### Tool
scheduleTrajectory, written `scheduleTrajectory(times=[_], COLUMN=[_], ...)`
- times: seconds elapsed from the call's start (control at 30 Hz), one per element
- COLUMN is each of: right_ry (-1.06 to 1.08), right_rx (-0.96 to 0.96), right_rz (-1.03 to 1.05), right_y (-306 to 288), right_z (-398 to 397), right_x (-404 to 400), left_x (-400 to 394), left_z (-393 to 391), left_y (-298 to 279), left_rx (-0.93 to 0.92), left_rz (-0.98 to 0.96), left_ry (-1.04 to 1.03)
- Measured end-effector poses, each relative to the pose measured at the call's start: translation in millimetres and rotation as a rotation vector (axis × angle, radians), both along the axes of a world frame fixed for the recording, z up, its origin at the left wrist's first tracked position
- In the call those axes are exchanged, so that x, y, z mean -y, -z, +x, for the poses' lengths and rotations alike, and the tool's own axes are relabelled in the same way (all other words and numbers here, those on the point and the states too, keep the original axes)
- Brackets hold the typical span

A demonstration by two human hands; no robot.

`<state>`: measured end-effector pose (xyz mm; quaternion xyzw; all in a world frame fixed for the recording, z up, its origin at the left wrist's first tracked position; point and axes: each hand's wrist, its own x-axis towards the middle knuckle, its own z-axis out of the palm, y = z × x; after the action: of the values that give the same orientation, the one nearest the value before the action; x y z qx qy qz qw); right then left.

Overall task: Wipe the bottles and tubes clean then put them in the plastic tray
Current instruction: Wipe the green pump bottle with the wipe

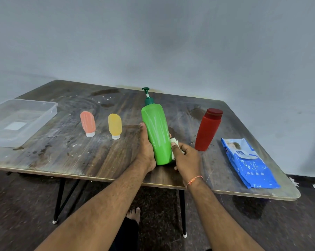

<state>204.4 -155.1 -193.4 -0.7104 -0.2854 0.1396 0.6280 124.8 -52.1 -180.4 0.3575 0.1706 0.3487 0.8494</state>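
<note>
Wiping has only begun, we judge: the tray (44,108) at the far left holds no bottle or tube, and all four pieces stand out on the table (66,156). Our left hand (146,147) is wrapped round the green bottle (156,134) near the middle of the table, holding it tilted, its base close to the near edge. Our right hand (186,156) pinches a white wipe (174,142) against the bottle's right side, low down.

Left to do, as far as we can tell: finish the green bottle, then the red bottle (208,131) to its right, the yellow tube (114,125) and pink tube (88,123) to its left (both standing on their caps), and carry each to the tray.

For room: the path left to the tray passes over or in front of the two tubes, so a lifted carry looks safer than a slide. The red bottle stands near the right hand; a wide elbow could tip it. The wipes pack (250,163) lies at the near right, near the table's edge. The tray's near corner seems to reach the left edge.
</note>
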Motion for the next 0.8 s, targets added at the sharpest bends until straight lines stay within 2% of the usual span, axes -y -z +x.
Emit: scheduleTrajectory(times=[0.27,0.63,0.8], right_ry=[0.069,0.045,-0.004], right_rx=[0.497,0.846,1.025], right_rz=[0.007,0.082,0.005], right_y=[-4.7,5.5,6.6], right_z=[-16.8,-23.0,-31.2], right_x=[13.9,9.7,11.4], left_x=[2.9,4.2,2.4], left_z=[-2.4,-5.0,-6.9], left_y=[-3.4,-7.4,-6.2], left_rx=[0.031,0.017,0.02], left_rz=[-0.003,-0.087,-0.11], left_ry=[-0.019,0.053,0.074])
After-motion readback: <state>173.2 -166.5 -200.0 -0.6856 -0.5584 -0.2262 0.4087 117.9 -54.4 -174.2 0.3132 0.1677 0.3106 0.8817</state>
